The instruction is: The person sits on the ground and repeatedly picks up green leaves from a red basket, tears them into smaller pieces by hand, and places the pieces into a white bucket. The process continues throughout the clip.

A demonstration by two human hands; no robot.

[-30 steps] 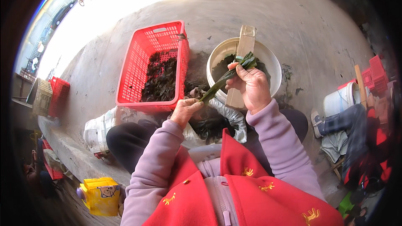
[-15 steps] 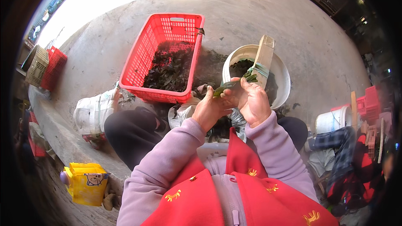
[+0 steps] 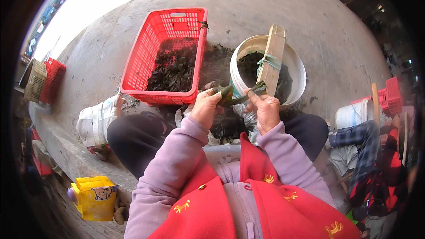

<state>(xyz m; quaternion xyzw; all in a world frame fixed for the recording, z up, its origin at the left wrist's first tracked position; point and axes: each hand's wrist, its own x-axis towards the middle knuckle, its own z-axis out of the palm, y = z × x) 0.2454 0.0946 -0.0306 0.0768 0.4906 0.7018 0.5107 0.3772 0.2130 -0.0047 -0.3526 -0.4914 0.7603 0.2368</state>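
**Dark green strip (image 3: 236, 101) being held in mid-air**

The strip is being held in front of the body, above a heap of leaves (image 3: 226, 126) and on the near side of the bucket (image 3: 302, 79). A narrow, leaf-like shape is being shown, dark green with a paler sheen; a shallow dip is being formed midway, and a broader, folded part is being exposed near each grip.

At the lower left, a yellow container (image 3: 98, 200) is being lit from above. Farther out, a red crate (image 3: 128, 77) is being filled in part by dark leaves. The bucket's mouth is being crossed by a board (image 3: 274, 44), around which a green tie (image 3: 271, 61) is being looped; part of the opening is being blocked by it. At the right, a second bucket (image 3: 352, 114) is being overlapped by a co-worker's plaid leg (image 3: 359, 139), and red baskets (image 3: 392, 93) are being seen beyond.

By the left hand (image 3: 206, 108) and the right hand (image 3: 265, 110), the strip is being pinched between thumb and fingers. The hands are being held apart, the gap being bridged by the strip, and both forearms are being angled forward.
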